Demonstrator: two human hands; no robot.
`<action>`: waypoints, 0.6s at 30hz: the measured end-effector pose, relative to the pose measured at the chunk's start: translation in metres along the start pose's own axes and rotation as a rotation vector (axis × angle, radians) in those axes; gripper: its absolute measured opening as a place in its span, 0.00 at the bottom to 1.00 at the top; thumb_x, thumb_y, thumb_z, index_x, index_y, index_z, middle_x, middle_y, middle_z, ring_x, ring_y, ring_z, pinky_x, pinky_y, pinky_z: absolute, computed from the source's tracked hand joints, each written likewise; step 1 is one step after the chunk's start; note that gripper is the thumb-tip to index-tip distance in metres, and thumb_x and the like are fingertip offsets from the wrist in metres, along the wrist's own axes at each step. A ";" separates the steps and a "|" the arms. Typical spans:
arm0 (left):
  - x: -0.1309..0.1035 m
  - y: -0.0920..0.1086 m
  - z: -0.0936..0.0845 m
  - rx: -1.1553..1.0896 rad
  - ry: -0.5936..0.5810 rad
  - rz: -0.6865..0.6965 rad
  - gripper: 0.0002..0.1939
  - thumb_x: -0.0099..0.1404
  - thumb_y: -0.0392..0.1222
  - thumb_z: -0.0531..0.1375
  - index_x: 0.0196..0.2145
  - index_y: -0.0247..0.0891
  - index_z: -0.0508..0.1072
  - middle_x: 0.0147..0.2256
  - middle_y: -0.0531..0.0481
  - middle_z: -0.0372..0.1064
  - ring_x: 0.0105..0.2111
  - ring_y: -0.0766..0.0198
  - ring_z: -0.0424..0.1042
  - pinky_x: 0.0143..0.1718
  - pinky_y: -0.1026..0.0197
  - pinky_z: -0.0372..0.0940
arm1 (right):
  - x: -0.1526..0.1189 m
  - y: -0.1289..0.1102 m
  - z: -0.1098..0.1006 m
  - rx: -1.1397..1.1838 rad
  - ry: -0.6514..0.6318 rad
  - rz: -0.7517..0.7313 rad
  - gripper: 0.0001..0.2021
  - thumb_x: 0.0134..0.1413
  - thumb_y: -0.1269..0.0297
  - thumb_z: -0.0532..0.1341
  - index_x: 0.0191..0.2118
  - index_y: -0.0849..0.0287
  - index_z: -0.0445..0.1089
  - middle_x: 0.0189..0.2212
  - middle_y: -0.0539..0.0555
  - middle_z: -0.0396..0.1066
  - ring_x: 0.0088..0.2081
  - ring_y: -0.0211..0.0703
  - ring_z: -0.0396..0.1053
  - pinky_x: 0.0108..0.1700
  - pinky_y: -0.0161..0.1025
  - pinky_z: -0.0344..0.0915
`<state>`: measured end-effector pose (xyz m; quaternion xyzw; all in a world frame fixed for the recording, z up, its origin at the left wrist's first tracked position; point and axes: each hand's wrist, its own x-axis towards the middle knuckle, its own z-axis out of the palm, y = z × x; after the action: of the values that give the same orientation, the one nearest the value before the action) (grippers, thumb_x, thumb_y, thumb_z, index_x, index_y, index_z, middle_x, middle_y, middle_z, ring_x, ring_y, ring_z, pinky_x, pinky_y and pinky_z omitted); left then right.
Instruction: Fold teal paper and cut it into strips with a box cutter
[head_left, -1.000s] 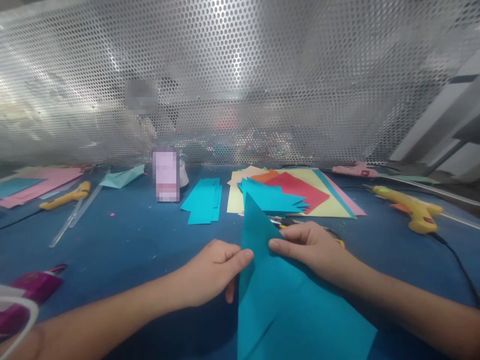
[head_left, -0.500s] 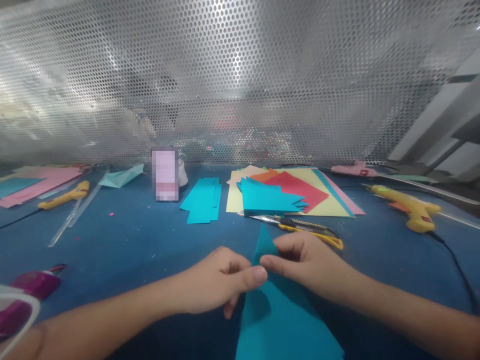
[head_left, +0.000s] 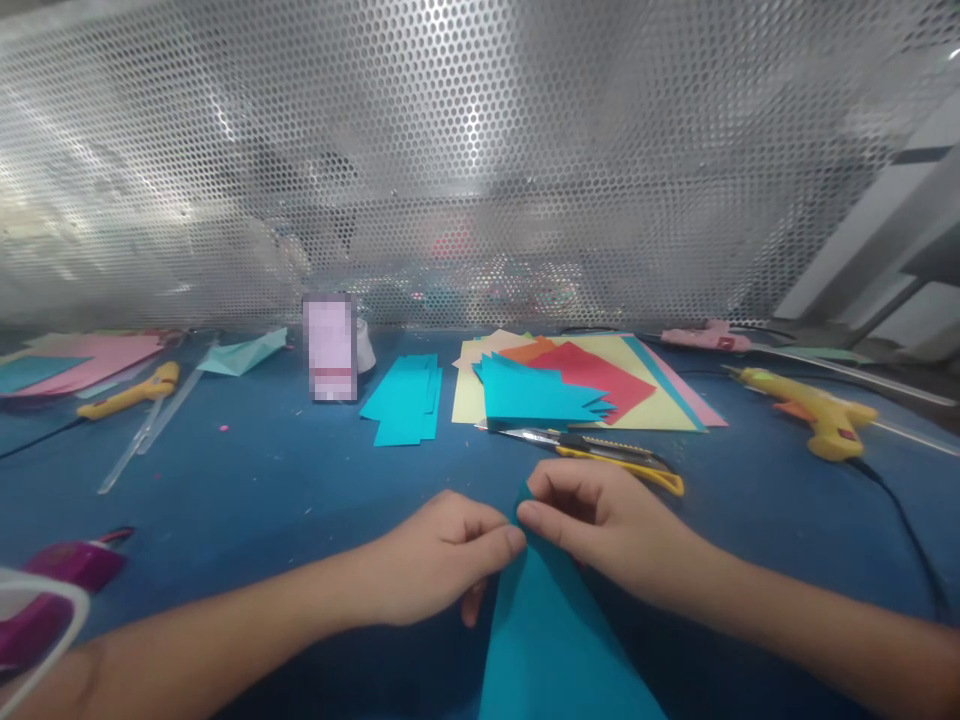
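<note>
A blue sheet of paper (head_left: 555, 630) lies in front of me at the near edge of view, narrowing to a tip at its far end. My left hand (head_left: 450, 555) pinches its left side close to the tip, thumb on top. Gripping the tip from the right is my right hand (head_left: 600, 515), its thumb and forefinger closed on the paper. Just beyond the right hand lies a box cutter (head_left: 600, 450) with a yellow and black handle. Past it sits a pile of folded blue paper pieces (head_left: 532, 392).
Coloured sheets (head_left: 675, 400) lie under the folded pile, and blue strips (head_left: 409, 400) beside it. Yellow glue guns with cords rest at right (head_left: 817, 410) and left (head_left: 135, 392). A purple tool (head_left: 75, 580) is near left. A perforated metal panel (head_left: 465, 180) stands behind.
My right hand has shifted slightly left and up along the blue paper, now covering more of its tip. Less of the point shows. My left hand stays nearly in place.
</note>
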<state>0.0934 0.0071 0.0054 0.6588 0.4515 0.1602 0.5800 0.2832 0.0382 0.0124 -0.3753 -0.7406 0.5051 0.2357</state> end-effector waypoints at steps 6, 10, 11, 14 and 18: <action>0.000 0.001 -0.006 -0.031 -0.042 -0.034 0.21 0.65 0.51 0.53 0.18 0.38 0.59 0.15 0.57 0.60 0.16 0.71 0.61 0.21 0.67 0.53 | 0.005 0.000 -0.014 0.041 0.198 -0.007 0.22 0.49 0.43 0.60 0.22 0.57 0.57 0.17 0.44 0.52 0.20 0.32 0.49 0.21 0.33 0.49; -0.002 -0.001 -0.013 -0.073 -0.075 -0.055 0.20 0.62 0.48 0.54 0.16 0.38 0.58 0.14 0.58 0.58 0.15 0.72 0.59 0.19 0.68 0.49 | 0.014 0.003 -0.040 0.113 0.317 0.001 0.22 0.46 0.43 0.64 0.23 0.57 0.60 0.17 0.44 0.55 0.19 0.32 0.52 0.20 0.33 0.51; -0.002 -0.001 -0.014 -0.066 -0.096 -0.060 0.19 0.62 0.46 0.54 0.16 0.38 0.59 0.14 0.57 0.59 0.15 0.72 0.58 0.19 0.68 0.48 | 0.016 0.004 -0.048 0.125 0.385 0.003 0.21 0.45 0.44 0.65 0.24 0.57 0.62 0.17 0.44 0.57 0.19 0.32 0.53 0.20 0.33 0.51; -0.002 -0.001 -0.015 -0.065 -0.177 -0.075 0.12 0.58 0.42 0.54 0.20 0.37 0.69 0.20 0.54 0.70 0.15 0.72 0.58 0.20 0.68 0.53 | 0.023 0.006 -0.070 0.128 0.540 0.012 0.20 0.42 0.44 0.67 0.26 0.56 0.64 0.17 0.45 0.58 0.18 0.33 0.54 0.19 0.33 0.51; -0.001 0.000 -0.020 -0.111 -0.149 -0.114 0.11 0.54 0.40 0.51 0.23 0.36 0.73 0.23 0.51 0.73 0.15 0.71 0.61 0.18 0.68 0.54 | 0.027 0.009 -0.081 0.131 0.585 -0.013 0.19 0.42 0.45 0.67 0.25 0.56 0.65 0.17 0.45 0.58 0.18 0.33 0.54 0.18 0.34 0.50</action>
<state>0.0782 0.0187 0.0112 0.6089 0.4344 0.1024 0.6558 0.3282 0.1079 0.0338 -0.4841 -0.6093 0.4207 0.4662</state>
